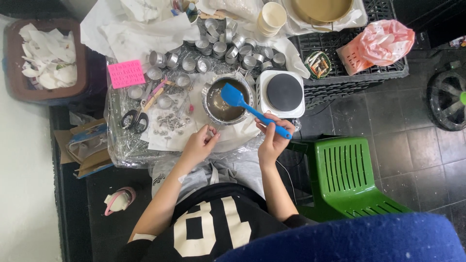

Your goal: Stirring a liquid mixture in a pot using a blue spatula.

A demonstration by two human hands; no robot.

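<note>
Nearest the camera, a dark shirt with large pale figures fills the lower frame, with a blue padded edge at the bottom right; beside it stands a green plastic chair [342, 174] on dark floor tiles; from the shirt both bare forearms reach up to a low table wrapped in clear film [121, 150]; the right hand [273, 138] is closed around the handle of a blue spatula [245, 106], whose blade hangs over a small metal pot [209, 92] holding a dark liquid; the left hand [199, 143] sits just below the pot with fingers curled narrow, pinching something too small to tell; left of that hand lie white papers with small metal bits, and black-handled scissors [133, 119]; just right of the pot stands a white hot plate [281, 92] with a black round top; farther on, many small silver cups [218, 48] crowd the table, with a pink note [126, 73] at their left; beyond them stand stacked paper cups [271, 18], a black crate [349, 48] bearing a pink plastic bag [381, 43], and, far left, a brown bin of white scraps [46, 60].
</note>
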